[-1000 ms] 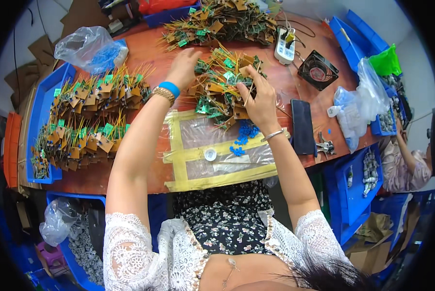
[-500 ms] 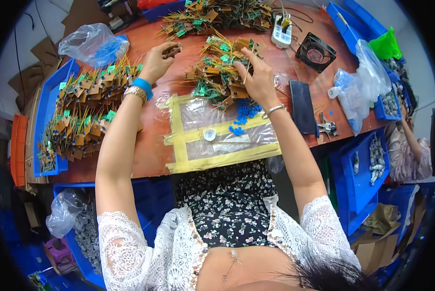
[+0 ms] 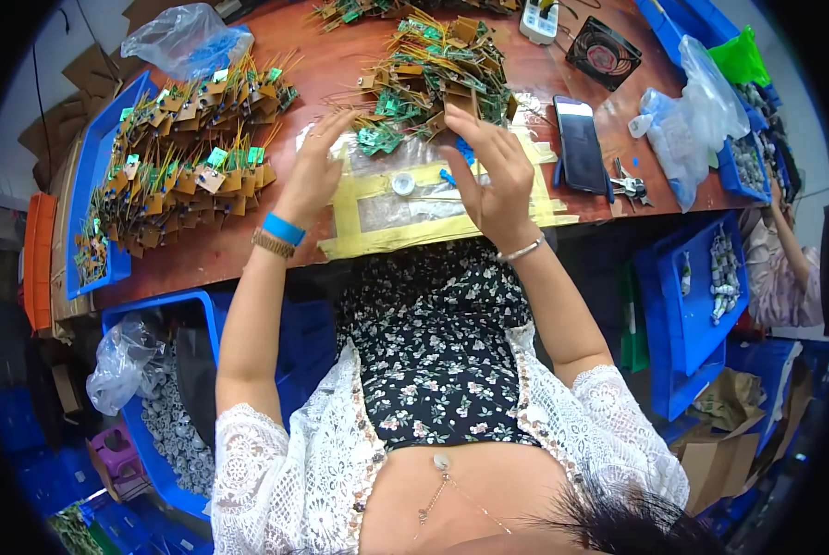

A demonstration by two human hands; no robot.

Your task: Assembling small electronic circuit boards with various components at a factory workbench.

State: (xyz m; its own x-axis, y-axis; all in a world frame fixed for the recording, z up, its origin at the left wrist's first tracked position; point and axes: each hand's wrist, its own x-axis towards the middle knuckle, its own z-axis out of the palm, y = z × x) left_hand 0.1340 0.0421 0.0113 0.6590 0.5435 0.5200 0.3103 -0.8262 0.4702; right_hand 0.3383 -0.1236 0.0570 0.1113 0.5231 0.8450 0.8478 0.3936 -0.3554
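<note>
Circuit boards (image 3: 447,79) with thin wires lie in a tangled pile on the red-brown table (image 3: 178,268), just beyond the two hands. Left hand (image 3: 317,166) is near the lower left side of this pile; its fingers are stretched forward, the thumb is apart from them, and I see nothing held. Right hand (image 3: 499,176) is at the lower right side, with its thumb spread away from the fingers and no object between them. Whether the fingertips touch the boards, I cannot tell.

Between the hands, a small white cap (image 3: 402,184) sits on a clear sheet fixed with yellow tape (image 3: 345,222). Some small blue pieces (image 3: 465,151) are partly hidden by the right hand. To the right of it lie a phone (image 3: 581,162) and, just beside, some keys (image 3: 630,187). At the left, more boards (image 3: 183,185) lie in rows beside and partly in a blue tray (image 3: 91,185).
</note>
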